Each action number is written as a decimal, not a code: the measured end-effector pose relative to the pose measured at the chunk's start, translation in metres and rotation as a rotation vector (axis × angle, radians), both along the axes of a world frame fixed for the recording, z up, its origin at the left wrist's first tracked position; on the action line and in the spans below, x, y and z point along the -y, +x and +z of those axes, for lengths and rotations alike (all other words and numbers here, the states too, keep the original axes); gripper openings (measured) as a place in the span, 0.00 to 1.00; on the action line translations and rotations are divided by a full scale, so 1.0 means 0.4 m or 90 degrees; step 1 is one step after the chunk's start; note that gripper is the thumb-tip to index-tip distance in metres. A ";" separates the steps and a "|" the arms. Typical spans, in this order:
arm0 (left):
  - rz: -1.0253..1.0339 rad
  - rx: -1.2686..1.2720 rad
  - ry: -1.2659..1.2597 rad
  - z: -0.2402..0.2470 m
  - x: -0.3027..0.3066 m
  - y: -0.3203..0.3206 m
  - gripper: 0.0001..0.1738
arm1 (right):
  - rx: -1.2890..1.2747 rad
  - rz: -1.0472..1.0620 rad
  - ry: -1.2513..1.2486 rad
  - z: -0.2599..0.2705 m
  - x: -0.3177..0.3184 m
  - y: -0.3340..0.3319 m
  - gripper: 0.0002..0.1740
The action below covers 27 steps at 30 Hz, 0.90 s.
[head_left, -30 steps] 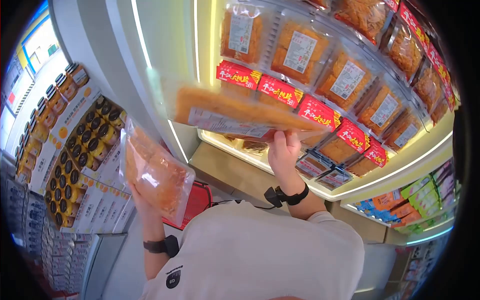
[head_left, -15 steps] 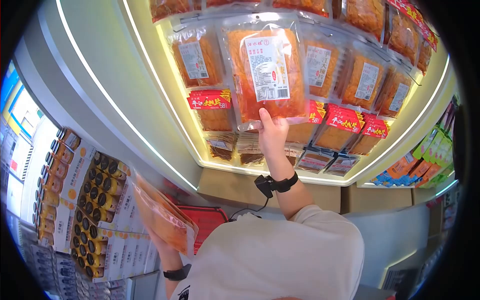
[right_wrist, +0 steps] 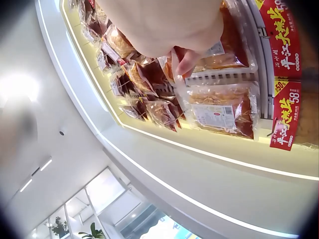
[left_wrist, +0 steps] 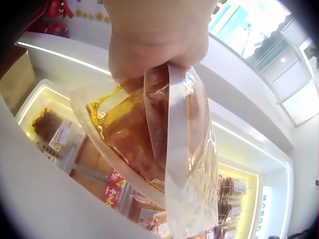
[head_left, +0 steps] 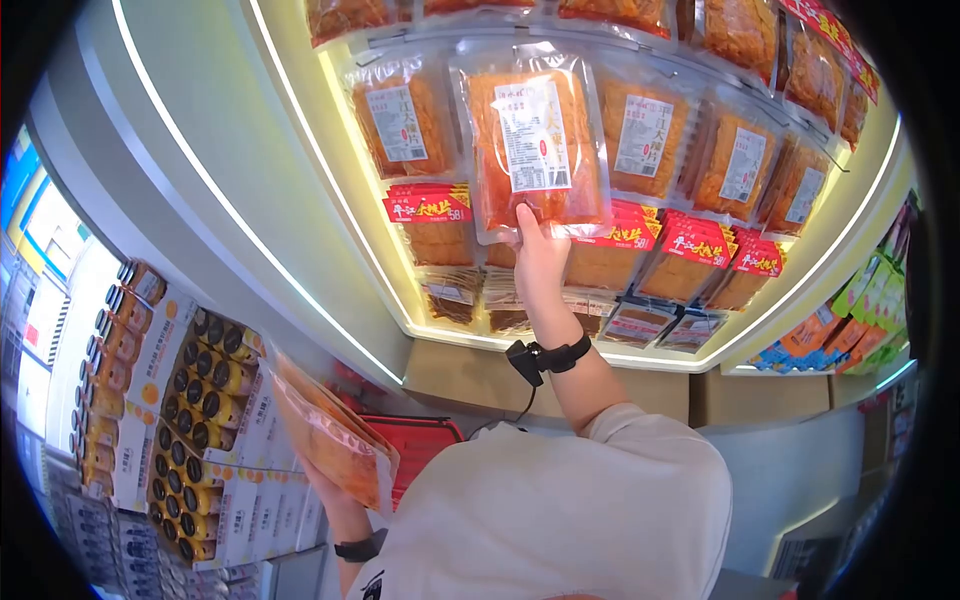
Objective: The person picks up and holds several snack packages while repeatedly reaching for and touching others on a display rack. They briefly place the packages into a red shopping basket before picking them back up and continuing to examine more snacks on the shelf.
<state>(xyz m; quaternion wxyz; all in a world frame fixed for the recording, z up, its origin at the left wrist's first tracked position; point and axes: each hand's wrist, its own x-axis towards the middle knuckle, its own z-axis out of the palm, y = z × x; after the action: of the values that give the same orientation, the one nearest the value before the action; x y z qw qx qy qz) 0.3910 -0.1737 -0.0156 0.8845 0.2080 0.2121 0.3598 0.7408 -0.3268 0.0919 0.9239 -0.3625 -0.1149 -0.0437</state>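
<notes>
In the head view my right hand (head_left: 540, 262) pinches the bottom edge of a clear flat packet (head_left: 532, 140) with orange-brown food and a white label, thumb in front. The packet stands upright before the row of hanging packets; whether it touches the rack cannot be told. Low on the left, my left hand (head_left: 335, 497) grips more than one similar packet (head_left: 335, 440), tilted and seen nearly edge-on. The left wrist view shows the hand (left_wrist: 157, 40) above these packets (left_wrist: 149, 124). In the right wrist view the fingers (right_wrist: 187, 62) hold a packet edge.
Lit shelving (head_left: 640, 145) holds rows of hanging packets, with red-headed packets (head_left: 692, 250) below. A red basket (head_left: 415, 440) sits beyond my left forearm. Stacked jars (head_left: 205, 390) stand at the left, and a pale wall panel (head_left: 230, 190) edges the rack.
From a blurred, tilted pose off the rack, the right hand's packet has come upright in front of the hanging row, lately shifting slightly. The left hand's packets have turned edge-on and lower.
</notes>
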 end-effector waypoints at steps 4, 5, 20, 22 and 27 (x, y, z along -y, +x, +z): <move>-0.011 0.005 0.060 -0.002 -0.005 -0.005 0.38 | -0.028 0.001 0.040 -0.018 -0.041 0.080 0.12; 0.001 0.010 0.070 -0.002 -0.008 -0.005 0.37 | -0.045 0.035 0.008 -0.026 -0.047 0.090 0.13; 0.136 -0.014 0.147 0.087 0.040 0.003 0.28 | 1.062 0.133 -0.546 -0.034 -0.001 -0.505 0.46; 0.137 -0.021 0.132 0.096 0.057 0.010 0.28 | 1.148 0.187 -0.720 -0.034 0.002 -0.540 0.52; 0.124 0.006 0.115 0.065 0.091 -0.002 0.28 | 1.188 0.173 -0.782 -0.067 0.041 -0.540 0.47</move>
<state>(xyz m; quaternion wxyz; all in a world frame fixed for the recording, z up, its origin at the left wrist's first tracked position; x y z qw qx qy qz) 0.3902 -0.2101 0.0105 0.8242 0.2634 0.1936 0.4624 0.5248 -0.3434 0.0649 0.1383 -0.5658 -0.8019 -0.1330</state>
